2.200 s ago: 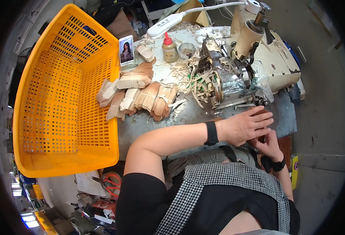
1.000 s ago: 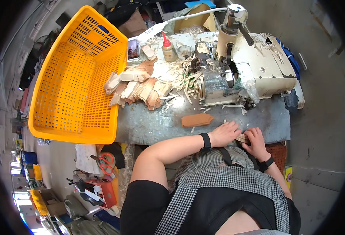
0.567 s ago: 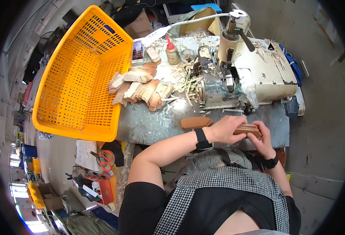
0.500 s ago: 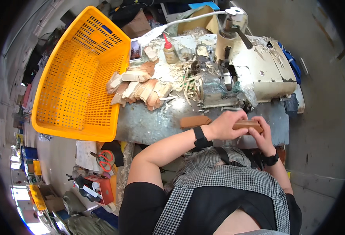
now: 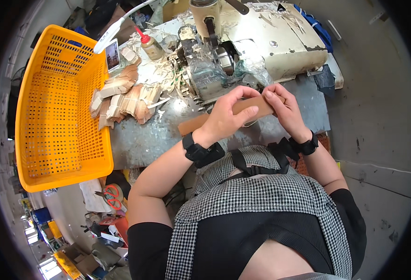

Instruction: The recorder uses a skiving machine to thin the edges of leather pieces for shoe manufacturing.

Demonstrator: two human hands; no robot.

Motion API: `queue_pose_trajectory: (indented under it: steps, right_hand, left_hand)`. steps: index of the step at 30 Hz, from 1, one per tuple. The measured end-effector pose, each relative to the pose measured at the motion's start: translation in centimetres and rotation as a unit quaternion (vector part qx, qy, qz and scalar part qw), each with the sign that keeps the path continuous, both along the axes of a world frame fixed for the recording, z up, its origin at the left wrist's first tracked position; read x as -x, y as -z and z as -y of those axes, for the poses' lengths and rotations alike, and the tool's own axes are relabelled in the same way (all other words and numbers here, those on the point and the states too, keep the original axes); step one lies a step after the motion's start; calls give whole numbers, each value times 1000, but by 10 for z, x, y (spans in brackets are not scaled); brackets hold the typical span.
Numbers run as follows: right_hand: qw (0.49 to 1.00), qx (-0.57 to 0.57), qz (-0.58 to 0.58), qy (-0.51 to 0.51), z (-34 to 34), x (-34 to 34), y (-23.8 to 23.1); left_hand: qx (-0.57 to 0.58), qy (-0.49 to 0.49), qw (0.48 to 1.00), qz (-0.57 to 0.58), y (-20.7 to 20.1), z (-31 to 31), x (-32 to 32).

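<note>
Both of my hands are over the metal tabletop, in front of the machine. Between them is a flat brown leather-like strip [image 5: 257,108], its broad face showing; whether it is one layer or several I cannot tell. My left hand [image 5: 228,114] curves round its near left part, thumb lying on the face. With the thumb and fingers of my right hand [image 5: 284,108] I pinch its right end. Another brown strip [image 5: 189,126] lies on the table just left of my left hand, partly hidden behind it.
A worn cream-coloured machine [image 5: 285,42] stands beyond my hands, with pale shavings around it. Bundles of tan strips [image 5: 133,103] lie left, next to a yellow perforated basket [image 5: 65,170]. A red-tipped bottle [image 5: 152,47] stands behind; orange-handled scissors [image 5: 112,196] hang lower left.
My view has shifted, so the basket and machine sit further left. The held brown piece has turned from edge-on to showing its broad face, and my hands are closer to the machine.
</note>
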State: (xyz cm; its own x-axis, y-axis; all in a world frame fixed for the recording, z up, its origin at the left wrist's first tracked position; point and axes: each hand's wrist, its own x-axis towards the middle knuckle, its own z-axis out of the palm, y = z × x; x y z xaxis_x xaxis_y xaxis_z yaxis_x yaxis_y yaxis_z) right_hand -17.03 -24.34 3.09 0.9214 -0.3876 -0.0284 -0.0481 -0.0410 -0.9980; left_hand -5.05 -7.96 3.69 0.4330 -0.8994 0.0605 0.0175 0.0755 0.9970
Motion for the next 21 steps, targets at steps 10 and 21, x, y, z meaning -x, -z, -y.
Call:
queue_pose_trajectory:
  steps: [10, 21]
  right_hand:
    - [997, -61, -34, -27, -2, -15, -1]
    - [998, 39, 33, 40, 3, -27, -2]
  left_hand:
    - [-52, -65, 996, -25, 4, -4, -12]
    - [-50, -91, 994, 46, 7, -9, -35]
